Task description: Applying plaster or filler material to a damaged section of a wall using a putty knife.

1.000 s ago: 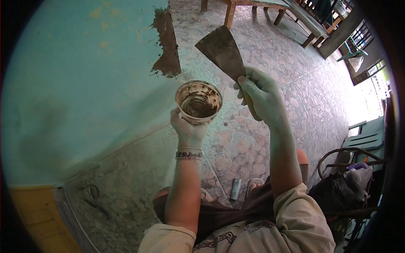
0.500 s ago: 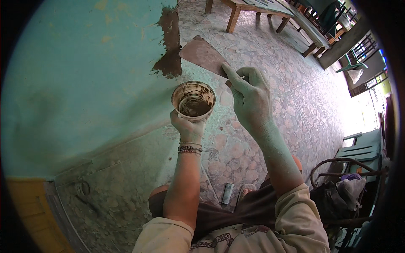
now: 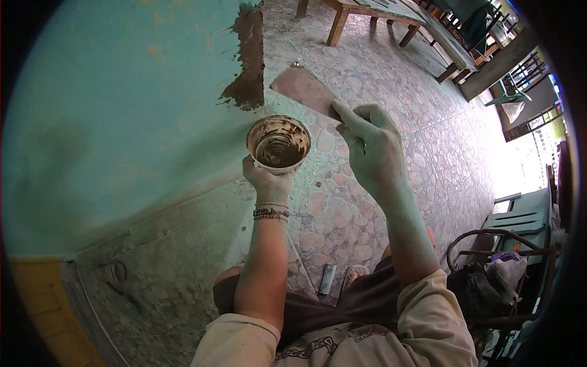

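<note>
Bowl (image 3: pixel 278 147), 1, round and pale-rimmed, inside smeared with brown paste; held mouth up in front of the person, dial centre for the bearings below.

Left hand (image 3: pixel 269 185), 6 o'clock: fingers parted and cupped around the bowl's underside, thumb at its left; the fingers beneath are hidden. Bracelets (image 3: pixel 271 213) at the wrist.

Putty knife (image 3: pixel 302 90), 1, wide brownish blade, 1 o'clock; broad end aimed at 10 o'clock, floor showing between it and the brown patch.

Right hand (image 3: pixel 374 139), 3 o'clock: closed on the putty knife, leading digits pressed at the blade's narrow end, the others curled in.

Brown patch (image 3: pixel 249 64), 1, ragged, 11 o'clock, along the edge of a turquoise wall (image 3: pixel 134 116).

Floor (image 3: pixel 428 147), stone-patterned. On it: grey cylinder (image 3: pixel 327 278), 1, between 5 and 6 o'clock; wooden table (image 3: pixel 373 10), 1, 1 o'clock.

Dark bag (image 3: pixel 480 290), 1, 4 o'clock.
</note>
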`<state>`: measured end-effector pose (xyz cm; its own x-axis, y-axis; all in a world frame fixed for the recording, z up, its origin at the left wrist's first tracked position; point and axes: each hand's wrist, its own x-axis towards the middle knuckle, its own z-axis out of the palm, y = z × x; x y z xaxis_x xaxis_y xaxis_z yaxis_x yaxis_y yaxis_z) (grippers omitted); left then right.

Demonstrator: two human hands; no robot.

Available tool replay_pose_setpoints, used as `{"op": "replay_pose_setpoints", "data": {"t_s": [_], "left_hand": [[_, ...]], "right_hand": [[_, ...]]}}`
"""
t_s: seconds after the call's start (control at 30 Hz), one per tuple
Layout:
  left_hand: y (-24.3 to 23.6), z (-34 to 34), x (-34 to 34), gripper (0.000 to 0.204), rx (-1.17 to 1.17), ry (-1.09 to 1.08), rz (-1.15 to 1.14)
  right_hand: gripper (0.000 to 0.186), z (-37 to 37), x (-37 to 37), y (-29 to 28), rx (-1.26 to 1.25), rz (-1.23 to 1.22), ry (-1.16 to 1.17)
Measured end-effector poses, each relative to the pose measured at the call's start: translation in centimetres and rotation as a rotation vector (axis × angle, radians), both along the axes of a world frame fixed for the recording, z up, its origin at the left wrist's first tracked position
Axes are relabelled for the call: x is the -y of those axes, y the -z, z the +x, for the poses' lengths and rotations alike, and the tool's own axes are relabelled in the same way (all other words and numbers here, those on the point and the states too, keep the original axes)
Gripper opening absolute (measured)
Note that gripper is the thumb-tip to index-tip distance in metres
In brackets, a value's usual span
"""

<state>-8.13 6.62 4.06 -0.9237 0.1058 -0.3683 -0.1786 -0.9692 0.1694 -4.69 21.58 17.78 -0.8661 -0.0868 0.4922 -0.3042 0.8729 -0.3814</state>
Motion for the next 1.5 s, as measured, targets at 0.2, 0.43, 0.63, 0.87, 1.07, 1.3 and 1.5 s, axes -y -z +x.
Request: {"op": "replay_pose_setpoints", "data": {"t_s": [0.2,0.43,0.63,0.87,1.07,1.3,1.5], "left_hand": [[-0.3,0.0,-0.2,0.056,0.079,0.006,0.045],[0.1,-0.1,-0.2,0.056,0.028,-0.004,0.019],[0.5,-0.2,-0.3,0.056,0.039,0.003,0.007],[1.8,-0.1,1.0,0.058,-0.029,-0.029,-0.022],[1.4,1.6,2.9,0.061,-0.134,0.122,-0.116],[-0.1,2.8,3.8,0.043,-0.124,0.016,-0.279],[-0.5,3.9,3.4,0.047,-0.153,0.093,-0.265]], "right_hand": [[0.033,-1.8,1.2,-0.2,-0.078,-0.067,-0.05],[0.03,-0.4,-0.2,-0.3,0.034,-0.007,-0.059],[0.029,-0.3,-0.2,-0.7,0.058,-0.137,-0.029],[0.03,3.3,-1.4,0.6,0.242,-0.177,-0.09],[0.034,3.0,-4.0,3.6,0.12,0.212,-0.235],[0.037,4.6,-5.6,5.6,0.246,0.026,-0.267],[0.037,5.4,-7.8,5.2,0.305,-0.058,-0.215]]}}
